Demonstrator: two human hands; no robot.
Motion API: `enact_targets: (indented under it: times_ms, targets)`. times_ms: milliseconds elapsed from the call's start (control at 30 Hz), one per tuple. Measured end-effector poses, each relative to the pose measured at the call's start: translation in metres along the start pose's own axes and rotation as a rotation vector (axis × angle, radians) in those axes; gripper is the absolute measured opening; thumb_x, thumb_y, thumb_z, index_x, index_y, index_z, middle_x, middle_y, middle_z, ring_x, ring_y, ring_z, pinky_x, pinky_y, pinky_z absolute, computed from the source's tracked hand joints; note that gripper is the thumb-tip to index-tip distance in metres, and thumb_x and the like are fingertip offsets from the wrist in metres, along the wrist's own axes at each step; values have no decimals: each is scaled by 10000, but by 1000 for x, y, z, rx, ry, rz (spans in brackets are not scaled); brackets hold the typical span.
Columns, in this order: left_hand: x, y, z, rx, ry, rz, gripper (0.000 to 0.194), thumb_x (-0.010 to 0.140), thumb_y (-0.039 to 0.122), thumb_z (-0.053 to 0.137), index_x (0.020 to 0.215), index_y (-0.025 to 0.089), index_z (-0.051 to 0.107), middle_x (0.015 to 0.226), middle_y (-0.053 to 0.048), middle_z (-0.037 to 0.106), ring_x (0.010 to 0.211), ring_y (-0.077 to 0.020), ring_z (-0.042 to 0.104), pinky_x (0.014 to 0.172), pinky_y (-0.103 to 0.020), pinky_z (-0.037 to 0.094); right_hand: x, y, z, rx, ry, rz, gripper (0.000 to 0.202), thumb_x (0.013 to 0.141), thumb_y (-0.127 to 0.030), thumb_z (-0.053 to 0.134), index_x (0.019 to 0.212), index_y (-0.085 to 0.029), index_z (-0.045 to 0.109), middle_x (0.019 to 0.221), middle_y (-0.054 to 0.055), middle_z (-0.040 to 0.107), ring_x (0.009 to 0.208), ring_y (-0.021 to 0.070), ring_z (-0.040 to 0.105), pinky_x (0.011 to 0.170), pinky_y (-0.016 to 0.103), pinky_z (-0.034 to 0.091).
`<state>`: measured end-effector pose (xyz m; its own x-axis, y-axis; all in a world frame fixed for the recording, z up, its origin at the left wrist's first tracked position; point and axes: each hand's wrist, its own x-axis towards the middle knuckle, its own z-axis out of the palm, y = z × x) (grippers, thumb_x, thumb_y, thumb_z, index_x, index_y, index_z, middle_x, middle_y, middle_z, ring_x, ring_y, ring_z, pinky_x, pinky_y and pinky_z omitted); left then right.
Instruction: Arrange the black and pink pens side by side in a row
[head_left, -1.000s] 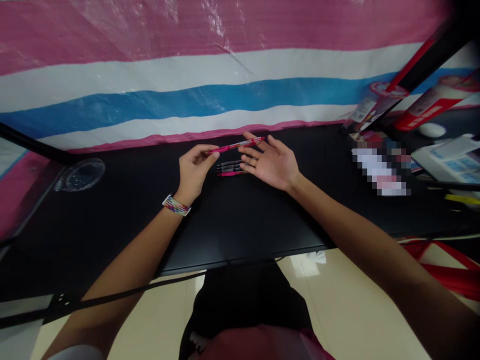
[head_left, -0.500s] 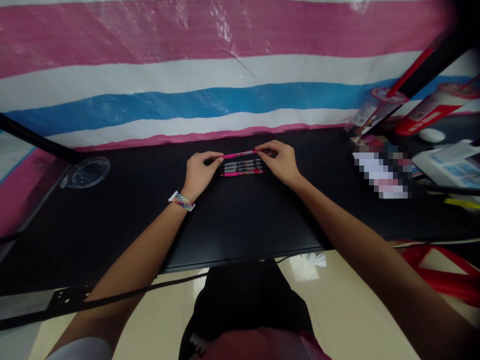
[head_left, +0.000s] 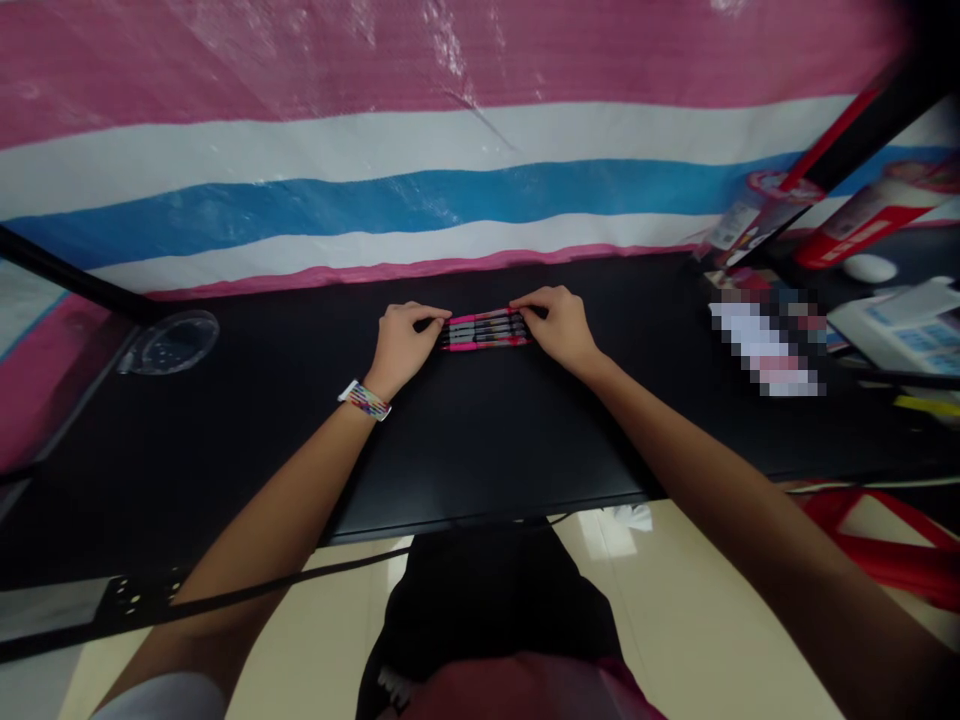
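Several pens lie side by side in a close row on the black desk (head_left: 480, 430). The far pen (head_left: 480, 315) has a pink grip and a red end, and the near pink-gripped pen (head_left: 487, 345) bounds the row on my side. Between these two lie black-and-clear pens (head_left: 491, 330). My left hand (head_left: 409, 340) pinches the left end of the far pen between thumb and fingers. At the pen's right end, my right hand (head_left: 559, 325) is closed in a similar pinch. The fingers partly hide the pen tips.
At left lies a clear plastic lid (head_left: 176, 343). On the right stand a clear cup (head_left: 757, 215) with a red straw and a red-and-white cup (head_left: 862, 220), near a white round object (head_left: 870, 268). Striped sheeting (head_left: 450, 190) hangs along the desk's back edge.
Both hands have brought the far pink pen down toward me, closing the gap to the black pens. The row beneath looks unmoved.
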<state>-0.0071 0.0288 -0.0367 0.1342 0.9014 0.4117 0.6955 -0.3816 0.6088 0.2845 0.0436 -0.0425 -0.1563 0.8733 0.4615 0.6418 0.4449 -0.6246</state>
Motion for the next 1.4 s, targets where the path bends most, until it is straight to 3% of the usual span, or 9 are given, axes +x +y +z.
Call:
enact_targets:
  times_ms: [567,867,1000,1200,1400]
  targets:
    - [-1,8,-3,13,-20,-15,264,1005,188,678,1087,294,905,1059,-44,868,1018,-283,752,1064,-512,550,-2,-4,-1,-70,-24,14,361,913,-67,573,965,-236,888,1046,85,855,1010,319,712,1058,528,484]
    - [-2,13,-5,28,-42,-47,284,1011,159,668,1118,282,901,1089,-51,867,1050,-276,753,1086,-500,550,-4,-6,-3,-95,-20,21,373,916,-95,551,1035,-203,888,1044,124,828,1009,336,674,991,507,513]
    - [-3,12,-4,24,-29,-38,267,1022,174,679,1144,285,889,1138,-45,872,1064,-273,750,1101,-498,545,-9,-17,-4,-51,-19,-68,307,942,-152,581,1019,-208,873,1031,119,800,1032,335,667,991,511,529]
    - [-5,9,-2,4,14,-11,261,1007,182,675,1148,284,869,1183,-55,866,1125,-303,743,1094,-518,545,-17,-40,-8,-31,-205,-313,182,978,-240,670,910,-245,839,1021,117,719,1049,337,601,969,519,531]
    - [-5,7,-2,0,23,6,234,1007,191,662,1117,278,849,1168,-60,852,1117,-299,739,1088,-511,541,-18,-45,-12,-69,-279,-395,110,973,-299,743,951,-253,840,1050,111,732,1036,334,598,986,530,495]
